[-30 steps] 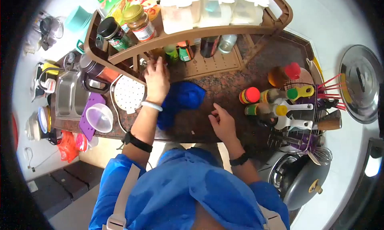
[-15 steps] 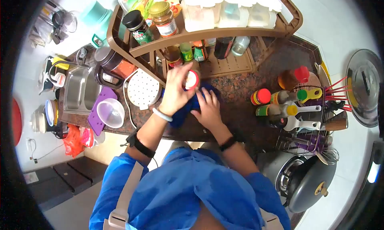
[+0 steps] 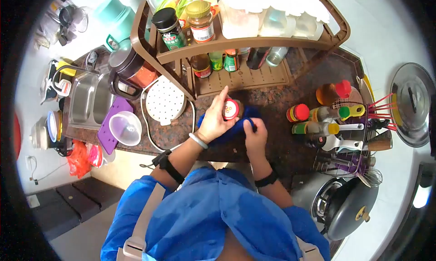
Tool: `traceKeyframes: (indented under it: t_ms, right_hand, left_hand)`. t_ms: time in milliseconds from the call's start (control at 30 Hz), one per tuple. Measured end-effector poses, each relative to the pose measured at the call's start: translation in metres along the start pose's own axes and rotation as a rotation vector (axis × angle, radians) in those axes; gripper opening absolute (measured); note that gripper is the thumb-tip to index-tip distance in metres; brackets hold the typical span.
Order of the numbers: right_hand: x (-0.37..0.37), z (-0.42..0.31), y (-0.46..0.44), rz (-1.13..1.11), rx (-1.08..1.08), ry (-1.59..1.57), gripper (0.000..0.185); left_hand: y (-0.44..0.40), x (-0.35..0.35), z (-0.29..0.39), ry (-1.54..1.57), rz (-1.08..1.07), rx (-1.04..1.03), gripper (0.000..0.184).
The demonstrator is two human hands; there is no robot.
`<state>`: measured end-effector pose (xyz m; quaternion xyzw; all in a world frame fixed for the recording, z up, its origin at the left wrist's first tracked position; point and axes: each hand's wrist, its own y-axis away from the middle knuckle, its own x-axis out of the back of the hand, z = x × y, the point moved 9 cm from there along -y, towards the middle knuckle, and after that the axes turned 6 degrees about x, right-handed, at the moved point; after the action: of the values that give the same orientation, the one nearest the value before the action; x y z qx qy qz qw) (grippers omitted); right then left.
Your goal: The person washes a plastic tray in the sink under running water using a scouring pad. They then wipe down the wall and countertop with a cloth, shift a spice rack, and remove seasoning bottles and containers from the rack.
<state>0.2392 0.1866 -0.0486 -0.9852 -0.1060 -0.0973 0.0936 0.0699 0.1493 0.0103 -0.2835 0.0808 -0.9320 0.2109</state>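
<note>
My left hand [image 3: 215, 121] is wrapped round a jar with a red-and-white lid [image 3: 231, 109], held upright over the counter; its body is mostly hidden by the hand and cloth. A blue cloth [image 3: 233, 132] lies bunched beneath and around the jar. With fingers closed, my right hand [image 3: 256, 136] pinches the cloth at its right side, close to the jar.
Behind my hands stands a brown two-tier rack [image 3: 245, 81] with bottles and jars. Several condiment bottles, including a red-capped jar [image 3: 298, 112], are on the right near a utensil basket. At left are a white perforated disc [image 3: 165, 99], a clear bowl [image 3: 125, 128] and a sink [image 3: 81, 99].
The jar has come down and slightly right in my left hand. My right hand was spread flat on the blue cloth; now its fingers are closed on it. The view has shifted slightly.
</note>
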Motion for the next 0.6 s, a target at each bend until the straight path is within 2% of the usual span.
traceKeyframes:
  t_ms: [33, 67, 167, 233, 300, 367, 433, 467, 500, 600]
  right_hand:
    - [0.002, 0.010, 0.002, -0.015, -0.122, -0.080, 0.015]
    - [0.013, 0.004, 0.007, 0.019, -0.106, -0.120, 0.016]
    - [0.032, -0.015, 0.013, 0.150, -0.176, -0.549, 0.011]
    - [0.034, -0.028, 0.003, 0.196, -0.147, -0.568, 0.010]
    - [0.020, -0.068, -0.017, -0.009, 0.261, -0.172, 0.014]
    - [-0.012, -0.095, -0.023, -0.197, 0.551, 0.088, 0.019]
    - [-0.037, -0.103, -0.029, -0.219, 0.663, 0.255, 0.020]
    - [-0.044, -0.083, -0.036, -0.203, 0.564, 0.274, 0.020]
    - [-0.044, -0.068, -0.040, -0.136, 0.536, 0.294, 0.022]
    - [-0.052, -0.054, -0.056, -0.145, 0.482, 0.240, 0.019]
  left_hand:
    - [-0.002, 0.000, 0.001, 0.002, 0.005, -0.006, 0.096]
    - [-0.003, -0.001, -0.002, -0.008, 0.005, 0.030, 0.096]
    - [-0.007, -0.005, -0.006, -0.017, 0.001, 0.050, 0.095]
    - [-0.008, -0.009, -0.007, -0.015, -0.008, 0.023, 0.095]
    - [-0.007, -0.020, -0.006, -0.095, -0.037, -0.071, 0.096]
    - [-0.003, -0.032, -0.019, -0.127, -0.062, -0.101, 0.096]
    - [-0.003, -0.033, -0.028, 0.023, -0.066, -0.075, 0.093]
    - [-0.002, -0.035, -0.029, -0.040, -0.060, -0.066, 0.090]
    - [-0.002, -0.036, -0.034, -0.032, -0.029, -0.089, 0.090]
    - [-0.004, -0.031, -0.035, -0.021, 0.009, -0.052, 0.086]
